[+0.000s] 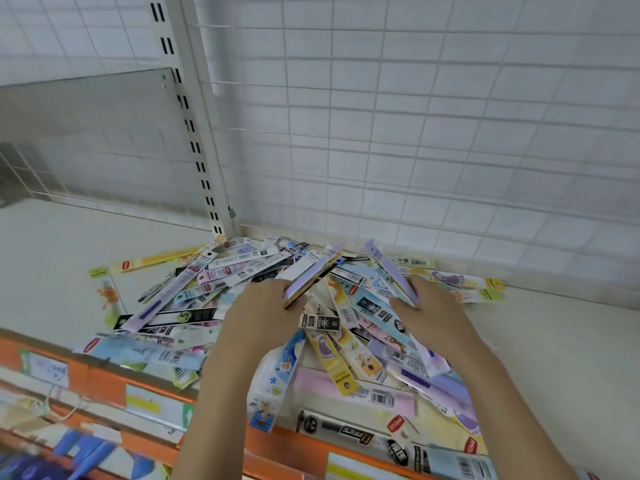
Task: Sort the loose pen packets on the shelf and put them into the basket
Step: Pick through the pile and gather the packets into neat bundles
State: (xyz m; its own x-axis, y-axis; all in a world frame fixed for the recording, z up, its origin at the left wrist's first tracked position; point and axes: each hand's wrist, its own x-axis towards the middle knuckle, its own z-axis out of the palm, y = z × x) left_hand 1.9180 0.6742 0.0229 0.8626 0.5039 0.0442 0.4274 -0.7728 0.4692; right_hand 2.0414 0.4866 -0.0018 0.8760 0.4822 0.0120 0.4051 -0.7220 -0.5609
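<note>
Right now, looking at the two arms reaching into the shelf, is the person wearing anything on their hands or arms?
Nothing worn shows. The left hand and right hand are bare, with no gloves, rings, watch or bands visible. Both forearms are uncovered down to the bottom edge of the picture, so no sleeve comes into view. No markings can be seen.

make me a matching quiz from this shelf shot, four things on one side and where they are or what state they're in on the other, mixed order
Things
1. left hand
2. right hand
3. yellow packet
4. orange shelf edge

Place or state
A. lies flat at the far left of the pile, near the upright
B. grips a lilac stack tilted up to the right
C. runs along the front, with label holders
D. holds a lilac packet tilted up to the left

Pairs: 1-B, 2-D, 3-A, 4-C
</note>
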